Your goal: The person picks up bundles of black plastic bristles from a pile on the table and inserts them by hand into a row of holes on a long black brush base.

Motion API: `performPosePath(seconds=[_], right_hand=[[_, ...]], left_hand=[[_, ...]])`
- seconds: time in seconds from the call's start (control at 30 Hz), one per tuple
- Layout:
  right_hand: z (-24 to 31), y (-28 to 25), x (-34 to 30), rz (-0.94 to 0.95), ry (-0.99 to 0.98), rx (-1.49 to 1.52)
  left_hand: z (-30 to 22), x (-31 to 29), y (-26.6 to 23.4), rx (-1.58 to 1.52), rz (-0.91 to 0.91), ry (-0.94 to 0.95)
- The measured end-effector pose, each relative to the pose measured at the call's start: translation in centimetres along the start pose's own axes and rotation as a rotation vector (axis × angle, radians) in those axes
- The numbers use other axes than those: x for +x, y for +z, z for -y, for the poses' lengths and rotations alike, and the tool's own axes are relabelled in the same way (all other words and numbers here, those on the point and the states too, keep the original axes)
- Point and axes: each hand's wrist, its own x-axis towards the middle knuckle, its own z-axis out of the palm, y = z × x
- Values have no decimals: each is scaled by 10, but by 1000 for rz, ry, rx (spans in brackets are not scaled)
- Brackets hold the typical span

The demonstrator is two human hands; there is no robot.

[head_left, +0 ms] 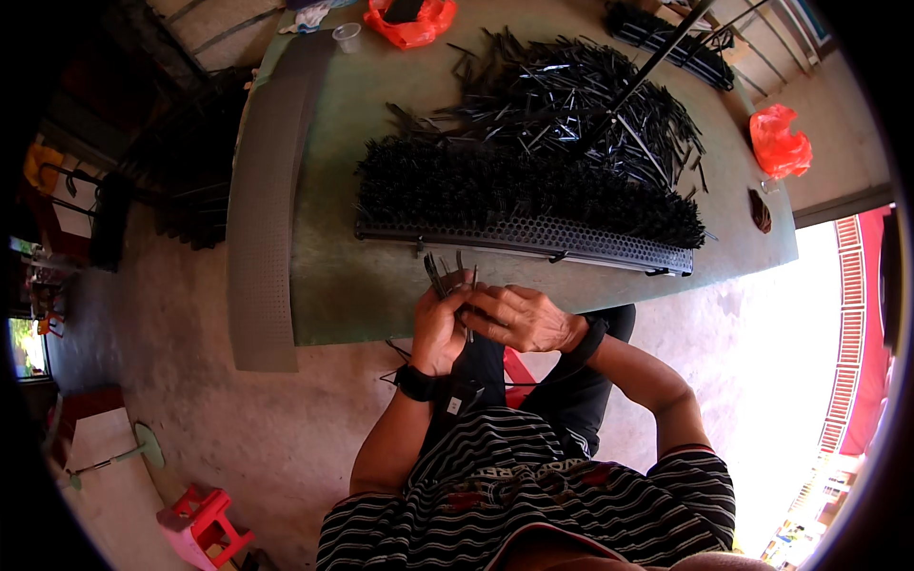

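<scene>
At the table's near edge, my left hand (438, 325) is closed around a few thin black strips (434, 274), whose ends stick up past the fingers. My right hand (522, 318) meets it from the right, its fingers bent and pinched on the strips. Their exact grip is partly hidden where the fingers overlap. Just beyond both hands lies a long perforated black panel (609, 240), densely set with black strips (495, 186) along its far side. Behind it spreads a large loose heap of similar black strips (581, 95).
The green table (381, 305) carries a grey perforated sheet (262, 228) along its left side. Red plastic bags (411, 27) and a clear cup (347, 38) stand at the far left. A dark pole (657, 59) slants over the heap. A red stool (205, 526) is on the floor.
</scene>
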Motion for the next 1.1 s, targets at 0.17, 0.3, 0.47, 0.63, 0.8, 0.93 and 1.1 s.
performPosePath(seconds=[0.17, 0.3, 0.47, 0.63, 0.8, 0.93, 1.1], right_hand=[[3, 7, -16, -21, -46, 3], [4, 8, -17, -11, -99, 13], [7, 19, -13, -31, -110, 32], [4, 15, -12, -266, 246, 258], [-24, 15, 15, -691, 881, 347], [-39, 28, 15, -703, 862, 289], [-47, 38, 9, -624, 778, 181]], left_hand=[[2, -6, 14, 39, -12, -18], [8, 1, -1, 36, 26, -13], [5, 0, 0, 26, 42, -12], [0, 0, -12, 201, 46, 61], [0, -6, -14, 255, 53, 119], [1, -5, -18, 201, 36, 77], [-2, -6, -13, 174, -7, 31]])
